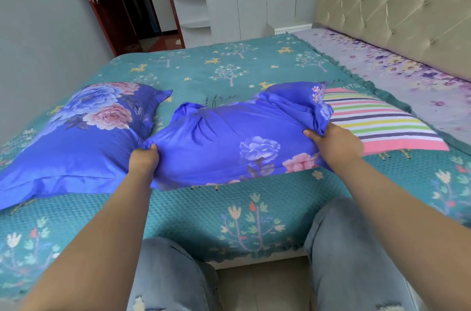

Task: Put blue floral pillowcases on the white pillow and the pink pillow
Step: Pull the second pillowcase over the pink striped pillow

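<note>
Centre of frame: second blue floral pillowcase (pixel 237 140), glossy satin-like cloth, bunched and creased over a striped pillow (pixel 377 122). Pillow only partly sheathed; bare end sticking out toward 3 o'clock, flat and rectangular, banded in pink, white, green, yellow and purple. Printed roses, pale blue and pink, near the case's 5 o'clock corner.

Left hand (pixel 144 159): fist clenched round a gathered knot of the case's closed end, at 9 o'clock of the bundle. Right hand (pixel 334 143): fingers curled over the ruffled open hem at 3 o'clock, pinching cloth right where the stripes emerge.

At 9 o'clock of the scene, just beside the left fist: finished pillow (pixel 76 142), plump, smooth, fully covered in the same shiny blue fabric, flat flange border, big pink and blue peonies at its far end. Colour of the pillow inside not visible.

Beneath both: teal bedspread (pixel 254 208), waffle-quilted texture, printed with trees and little yellow deer, scalloped edge. Toward 1 o'clock: lilac floral sheet (pixel 397 68), then beige button-tufted headboard (pixel 397 4), diamond-padded. At 6 o'clock: knees in faded, frayed jeans (pixel 351 247).
</note>
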`<state>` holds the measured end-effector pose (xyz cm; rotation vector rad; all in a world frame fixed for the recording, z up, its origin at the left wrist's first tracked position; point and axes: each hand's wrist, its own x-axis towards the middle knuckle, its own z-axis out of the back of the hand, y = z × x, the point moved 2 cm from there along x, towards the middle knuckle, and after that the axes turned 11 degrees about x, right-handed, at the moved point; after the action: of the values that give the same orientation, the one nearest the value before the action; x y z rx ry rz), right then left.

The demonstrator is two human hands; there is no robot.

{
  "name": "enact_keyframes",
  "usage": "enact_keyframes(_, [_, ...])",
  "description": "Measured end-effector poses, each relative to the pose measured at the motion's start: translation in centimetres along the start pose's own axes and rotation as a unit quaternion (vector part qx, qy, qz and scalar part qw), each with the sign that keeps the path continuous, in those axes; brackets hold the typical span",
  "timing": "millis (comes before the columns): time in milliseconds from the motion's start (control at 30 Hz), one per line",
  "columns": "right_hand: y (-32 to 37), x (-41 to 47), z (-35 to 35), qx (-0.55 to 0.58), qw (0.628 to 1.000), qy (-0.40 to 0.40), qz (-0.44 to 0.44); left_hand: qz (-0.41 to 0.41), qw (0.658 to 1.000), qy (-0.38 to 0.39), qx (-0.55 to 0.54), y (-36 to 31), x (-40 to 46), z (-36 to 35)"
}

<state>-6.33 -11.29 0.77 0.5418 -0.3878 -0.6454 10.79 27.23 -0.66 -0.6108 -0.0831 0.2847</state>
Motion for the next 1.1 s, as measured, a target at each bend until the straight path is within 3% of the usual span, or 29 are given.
enact_keyframes(133, [2.9,0.6,1.9,-0.080,0.997,-0.002,0.011,-0.014,0.997,0.053,0.046,1.0,-0.4,-0.5])
enact_keyframes(233, [6.4,2.0,3.2,0.014,0.993,0.119,-0.001,-0.025,0.991,0.063,0.114,0.6,-1.4,-0.9])
enact_keyframes(300, [8.3,2.9,3.1,0.084,0.976,0.199,0.003,-0.037,0.984,-0.018,0.171,0.2,-2.9,-0.8])
enact_keyframes(400, [9.6,4.5,1.5,0.013,0.977,0.213,0.012,-0.211,0.948,-0.172,0.165,-1.9,-5.7,-1.0])
enact_keyframes(467, [9.6,5.7,-0.6,-0.040,0.979,0.198,0.005,-0.315,0.913,-0.181,0.186,-4.0,-7.1,-1.8])
enact_keyframes(600, [9.1,6.5,-3.2,-0.118,0.977,0.167,-0.052,-0.367,0.874,-0.185,0.258,-7.7,-8.8,-3.2])
enact_keyframes(667, [9.2,6.4,-3.2,-0.126,0.979,0.157,-0.044,-0.348,0.871,-0.175,0.300,-9.7,-9.5,-3.3])
enact_keyframes(767, [9.0,7.7,-3.4,-0.155,0.968,0.196,-0.001,-0.219,0.912,-0.019,0.345,-12.3,-8.4,-4.1])
enact_keyframes(900, [8.6,8.2,-3.2,-0.152,0.962,0.217,0.061,-0.199,0.896,0.161,0.363,-14.3,-7.0,-4.9])
enact_keyframes(1000, [6.6,7.7,-3.1,-0.017,0.974,0.203,0.095,-0.192,0.899,0.154,0.361,-14.3,-6.4,-4.7])
enact_keyframes(1100, [4.9,7.2,-3.9,-0.003,0.980,0.176,0.094,-0.172,0.887,0.079,0.422,-14.0,-5.5,-4.1])
